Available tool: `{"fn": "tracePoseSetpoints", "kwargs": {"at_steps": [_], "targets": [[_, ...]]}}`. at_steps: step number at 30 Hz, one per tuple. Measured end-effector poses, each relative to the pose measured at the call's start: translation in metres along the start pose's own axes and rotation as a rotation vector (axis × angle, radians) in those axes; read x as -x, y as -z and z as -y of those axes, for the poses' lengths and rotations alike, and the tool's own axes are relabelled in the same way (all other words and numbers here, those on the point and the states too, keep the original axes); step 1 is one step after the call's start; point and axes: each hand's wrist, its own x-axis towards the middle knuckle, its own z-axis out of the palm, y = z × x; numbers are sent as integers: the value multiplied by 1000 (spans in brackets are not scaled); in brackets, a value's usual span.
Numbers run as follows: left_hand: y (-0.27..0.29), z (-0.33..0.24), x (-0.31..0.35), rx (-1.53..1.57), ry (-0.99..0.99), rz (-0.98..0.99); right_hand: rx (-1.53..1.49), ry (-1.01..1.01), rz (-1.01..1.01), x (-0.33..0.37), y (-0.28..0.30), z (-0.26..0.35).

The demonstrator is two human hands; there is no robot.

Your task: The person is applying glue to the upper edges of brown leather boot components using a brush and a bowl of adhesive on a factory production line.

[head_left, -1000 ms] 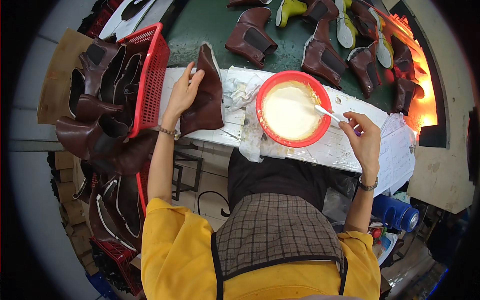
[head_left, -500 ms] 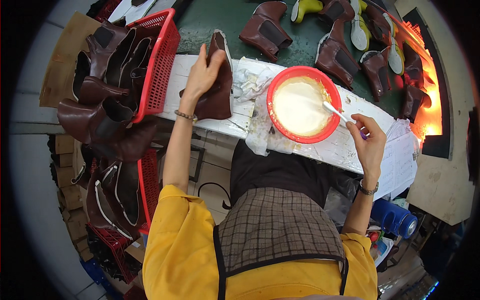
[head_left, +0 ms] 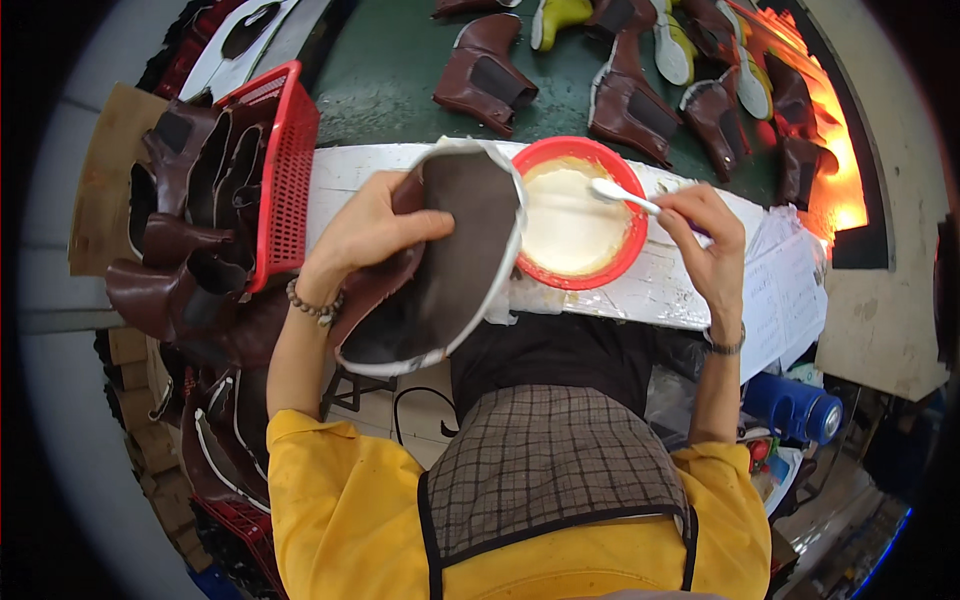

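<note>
My left hand (head_left: 365, 235) grips a brown leather boot upper (head_left: 465, 240), its thumb over the rim of the opening. The upper is tilted so its dark inside and pale-coated bottom edge show; the fingers beneath are hidden. Between the closed fingers of my right hand (head_left: 708, 240) is a white toothbrush (head_left: 626, 195) with a purple part near the grip. The brush's head is over the red bowl (head_left: 638, 238), above the cream-coloured paste (head_left: 568, 222) inside. Part of the bowl's left side is hidden behind the upper.
Red baskets (head_left: 285, 180) of brown boot uppers stand at left. More brown boots (head_left: 488, 75) and yellow ones (head_left: 560, 20) lie on the green table (head_left: 385, 70), near an orange glow (head_left: 845, 190). Papers (head_left: 785, 300) and a blue flask (head_left: 795, 408) are at right.
My left hand has lifted the boot upper off the white board, brought it right and nearer, and turned its open bottom into view. The toothbrush has shifted left and up over the bowl.
</note>
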Motion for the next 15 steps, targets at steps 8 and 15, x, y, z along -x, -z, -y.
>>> {"fn": "tracePoseSetpoints", "kwargs": {"at_steps": [8,15], "targets": [[-25,-16,12,141,-27,139,-17,250,31,-32,-20,19],[-30,-10,15,294,-261,-219,-8,242,-96,-7,-33,24]]}}
